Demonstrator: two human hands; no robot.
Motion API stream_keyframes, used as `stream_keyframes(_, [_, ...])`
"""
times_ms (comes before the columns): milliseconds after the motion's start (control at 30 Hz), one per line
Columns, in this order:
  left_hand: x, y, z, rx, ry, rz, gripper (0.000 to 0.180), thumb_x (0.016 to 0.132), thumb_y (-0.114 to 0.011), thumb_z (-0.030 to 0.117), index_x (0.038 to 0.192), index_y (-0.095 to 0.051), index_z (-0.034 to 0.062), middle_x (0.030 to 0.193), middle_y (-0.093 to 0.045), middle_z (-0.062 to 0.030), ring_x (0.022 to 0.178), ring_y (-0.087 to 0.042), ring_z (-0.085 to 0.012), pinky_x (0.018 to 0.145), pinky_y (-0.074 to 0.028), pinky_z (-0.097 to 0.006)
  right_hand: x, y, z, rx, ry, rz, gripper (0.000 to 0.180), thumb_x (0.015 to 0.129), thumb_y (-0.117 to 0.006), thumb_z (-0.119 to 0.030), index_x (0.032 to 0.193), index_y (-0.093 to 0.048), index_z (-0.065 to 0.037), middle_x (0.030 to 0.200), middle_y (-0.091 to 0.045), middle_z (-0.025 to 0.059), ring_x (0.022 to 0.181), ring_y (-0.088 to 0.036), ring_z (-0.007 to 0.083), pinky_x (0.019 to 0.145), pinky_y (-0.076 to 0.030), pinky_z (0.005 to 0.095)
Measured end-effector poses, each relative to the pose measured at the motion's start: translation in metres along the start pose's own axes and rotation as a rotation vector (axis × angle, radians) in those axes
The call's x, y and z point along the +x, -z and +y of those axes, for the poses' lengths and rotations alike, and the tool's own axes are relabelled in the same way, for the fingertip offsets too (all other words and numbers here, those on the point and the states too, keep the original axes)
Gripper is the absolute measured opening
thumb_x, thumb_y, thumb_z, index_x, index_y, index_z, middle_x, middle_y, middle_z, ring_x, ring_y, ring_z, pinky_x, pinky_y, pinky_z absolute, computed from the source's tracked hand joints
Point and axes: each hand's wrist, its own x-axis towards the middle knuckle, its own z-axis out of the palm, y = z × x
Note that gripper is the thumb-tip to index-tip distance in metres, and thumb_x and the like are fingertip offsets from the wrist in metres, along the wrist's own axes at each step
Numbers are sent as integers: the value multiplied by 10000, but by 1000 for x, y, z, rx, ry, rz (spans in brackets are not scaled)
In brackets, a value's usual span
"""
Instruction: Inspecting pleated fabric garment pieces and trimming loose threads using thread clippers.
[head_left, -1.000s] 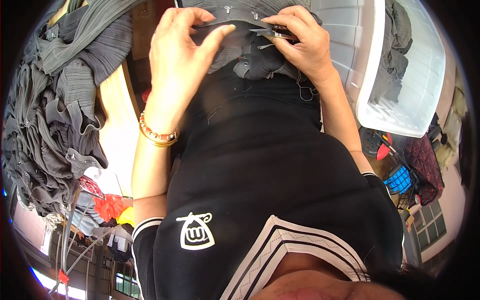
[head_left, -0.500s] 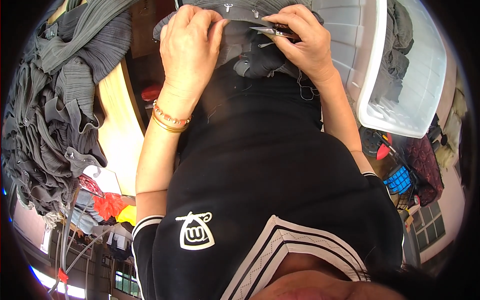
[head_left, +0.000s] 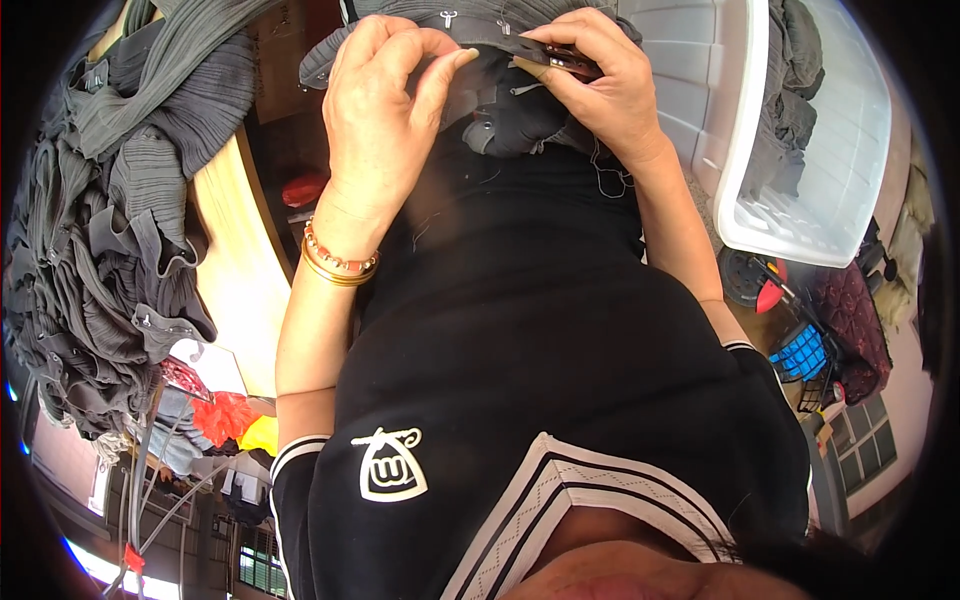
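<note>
A dark grey ribbed garment (head_left: 515,125) is bunched at the top centre, with small metal hooks (head_left: 448,19) along its band. My left hand (head_left: 385,110) is closed at the band's left part, thumb and forefinger pinched near its lower edge. Whether a thread is also between these fingertips is too small to tell. To the right, my right hand (head_left: 605,85) grips small thread snips (head_left: 570,63) with dark handles, held against the band. Their blades hardly show against the dark cloth. Loose threads (head_left: 612,180) hang below that hand.
A large pile of grey ribbed garments (head_left: 90,240) lies at the left, beside a pale wooden board (head_left: 235,260). On the right stands a white plastic bin (head_left: 730,200) with grey garments (head_left: 790,100) inside. A blue basket-like object (head_left: 800,352) sits beyond it.
My left thumb and forefinger have shifted slightly right along the band. The snips have turned, so their bright blades no longer stand out. The garment has moved a little to the left.
</note>
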Motion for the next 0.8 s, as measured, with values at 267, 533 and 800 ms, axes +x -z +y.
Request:
stream_keyframes(267, [2,-3,0,-189,107,9,112,861,-816,92,935,-753,37,915,-670,-10,827,-597,-101,716,-460,-245,1,3,0,-55,33,-41,239,784,-740,65,1016,-725,8,879,-629,86,717,-607,172,625,-483,277])
stream_keyframes(533, [21,3,-12,-165,116,-6,84,879,-802,93,932,-759,45,888,-660,23,771,-551,-55,670,-396,-214,2,3,-1,-20,-25,-58,223,786,-754,48,1003,-718,14,876,-629,79,721,-615,160,636,-486,269])
stream_keyframes(800, [42,-3,-26,-533,393,-18,85,873,-774,31,902,-696,15,915,-600,-31,801,-572,-116,706,-462,-248,5,-7,39,226,503,78,210,806,-770,14,1011,-725,14,868,-631,79,728,-618,154,651,-490,266])
